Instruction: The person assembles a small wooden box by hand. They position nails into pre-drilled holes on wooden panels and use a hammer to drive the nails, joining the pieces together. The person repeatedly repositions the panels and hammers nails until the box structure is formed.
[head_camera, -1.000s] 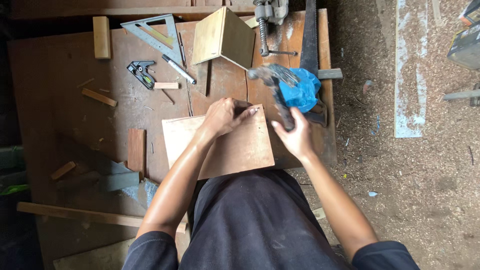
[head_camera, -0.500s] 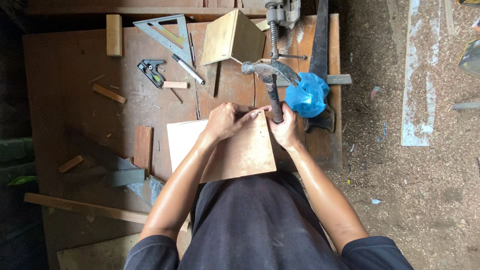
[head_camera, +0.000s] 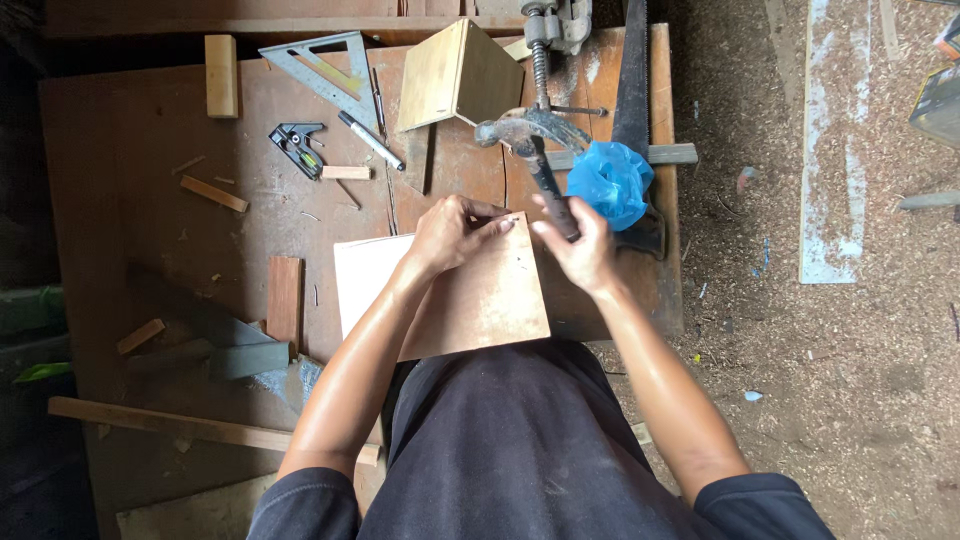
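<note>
While the left hand (head_camera: 452, 232) rests on the top edge of the plywood panel (head_camera: 470, 300), fingers pinched together there, the right hand (head_camera: 578, 245) is clenched around the hammer (head_camera: 535, 160) handle. Panel lies flat on the workbench (head_camera: 150, 230), beside a blue plastic bag (head_camera: 612, 183).

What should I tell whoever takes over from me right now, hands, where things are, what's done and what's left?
Left hand: fingertips pinched at the far edge of the plywood panel, seemingly steadying a small nail, too small to confirm.
Right hand: closed grip on the hammer handle, head raised over the bench.
Panel lies flat at the bench's near edge. Behind it: small wooden box, blue plastic bag, handsaw, metal triangle square.
Done: panel positioned, hammer up.
Left: probably striking at the pinched spot; no driven nails are visible.
</note>
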